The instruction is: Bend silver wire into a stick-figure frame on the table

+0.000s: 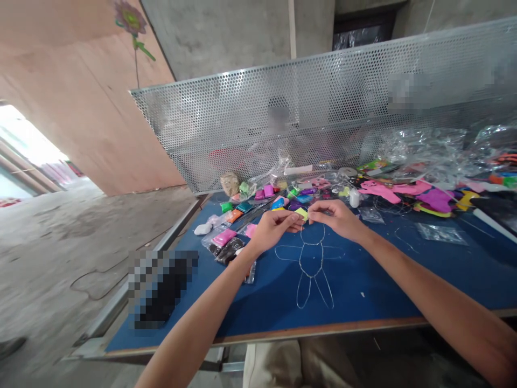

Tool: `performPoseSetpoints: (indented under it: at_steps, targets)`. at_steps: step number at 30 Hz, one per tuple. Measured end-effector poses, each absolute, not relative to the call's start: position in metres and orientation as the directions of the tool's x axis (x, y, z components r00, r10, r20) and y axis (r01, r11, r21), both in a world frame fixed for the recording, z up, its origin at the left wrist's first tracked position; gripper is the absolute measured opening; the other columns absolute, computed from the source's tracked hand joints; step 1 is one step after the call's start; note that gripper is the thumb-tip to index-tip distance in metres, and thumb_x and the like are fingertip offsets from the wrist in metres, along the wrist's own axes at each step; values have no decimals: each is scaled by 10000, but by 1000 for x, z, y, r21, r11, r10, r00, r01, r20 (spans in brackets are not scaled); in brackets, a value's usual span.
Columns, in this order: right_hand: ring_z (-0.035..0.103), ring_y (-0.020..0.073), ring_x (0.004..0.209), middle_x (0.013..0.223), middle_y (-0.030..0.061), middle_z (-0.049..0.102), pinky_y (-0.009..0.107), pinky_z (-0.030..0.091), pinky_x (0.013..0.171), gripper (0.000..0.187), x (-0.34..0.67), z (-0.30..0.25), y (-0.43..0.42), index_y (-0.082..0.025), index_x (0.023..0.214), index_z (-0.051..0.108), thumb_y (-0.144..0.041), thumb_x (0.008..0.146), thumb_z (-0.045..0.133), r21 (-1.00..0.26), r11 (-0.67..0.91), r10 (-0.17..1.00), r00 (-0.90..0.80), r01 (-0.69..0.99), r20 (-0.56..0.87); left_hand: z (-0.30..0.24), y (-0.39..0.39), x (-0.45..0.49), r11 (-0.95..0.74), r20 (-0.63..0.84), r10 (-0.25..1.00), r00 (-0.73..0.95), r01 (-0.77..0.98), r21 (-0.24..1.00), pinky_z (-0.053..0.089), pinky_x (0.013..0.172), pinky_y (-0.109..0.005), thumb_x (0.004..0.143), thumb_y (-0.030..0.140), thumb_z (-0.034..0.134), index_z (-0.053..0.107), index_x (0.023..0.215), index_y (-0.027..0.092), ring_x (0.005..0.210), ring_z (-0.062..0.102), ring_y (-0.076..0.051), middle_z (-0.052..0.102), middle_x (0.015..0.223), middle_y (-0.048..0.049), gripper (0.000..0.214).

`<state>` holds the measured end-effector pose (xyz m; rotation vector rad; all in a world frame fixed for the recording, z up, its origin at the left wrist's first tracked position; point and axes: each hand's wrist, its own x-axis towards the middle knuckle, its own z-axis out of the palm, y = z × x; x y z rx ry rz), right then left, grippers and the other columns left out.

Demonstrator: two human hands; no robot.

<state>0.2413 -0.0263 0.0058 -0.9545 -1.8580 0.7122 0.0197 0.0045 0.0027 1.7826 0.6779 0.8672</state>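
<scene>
My left hand (272,229) and my right hand (335,217) meet above the blue table (383,285), fingers pinched together on a small yellow-green piece of clay (301,213). Just below the hands a thin wire figure (313,264) shaped like a person with arms and legs lies flat on the blue surface. Both forearms reach in from the near edge.
Several small packets of coloured clay (250,207) lie at the back left of the table, with pink and purple foam cut-outs (407,191) and clear plastic bags (438,233) to the right. A perforated metal screen (323,108) stands behind. A concrete floor lies to the left.
</scene>
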Motion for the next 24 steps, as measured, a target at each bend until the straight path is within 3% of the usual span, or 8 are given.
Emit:
performPoseSetpoints:
  at_steps: [9,16,24]
  targets:
    - [675,202,718,739,30,727,334,504,694,249,237,-2,-26,-214,818,715,-413,896,587,-803,478,877,-243,355,414,7,1,18,-264,138,763,632,110,958,625,764,-353,857,531,631,705,1072,97,806,745,-221,756,954,-158,489]
    - [670,191,667,698,20,724,335,512,693,217,233,-3,-29,-219,765,715,-343,892,589,-774,491,871,-245,399,426,8,2,16,-188,52,757,652,141,972,611,842,-366,834,531,658,731,1054,116,886,742,-230,757,985,-150,475]
    - [692,197,692,736,23,742,334,525,695,232,230,-9,-30,-220,788,711,-346,918,565,-757,502,864,-206,419,460,11,1,17,-310,93,767,635,240,920,610,684,-262,872,489,630,747,975,125,715,731,-160,764,892,-120,396]
